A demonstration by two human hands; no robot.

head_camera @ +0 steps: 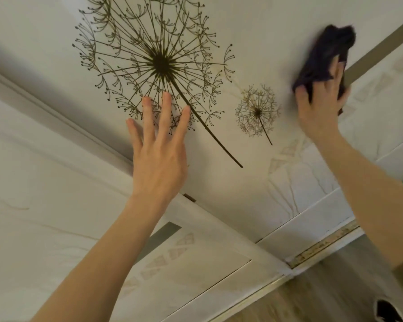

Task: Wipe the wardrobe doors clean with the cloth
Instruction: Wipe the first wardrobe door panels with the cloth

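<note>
Fingers (335, 74) of our right hand (321, 108) grip the cloth (330, 49) at two o'clock, left hand (159, 159) splayed open on the wardrobe door (254, 31); careless rubbing could lift its decal (158, 61).

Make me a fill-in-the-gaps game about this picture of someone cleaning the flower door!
1. The person's ____ hand holds the dark cloth against the wardrobe door.
2. The left hand holds ____; its straight fingers rest on the big dandelion.
3. The small dandelion sits between the two ____.
Missing words: right (the right hand), nothing, hands.
</note>
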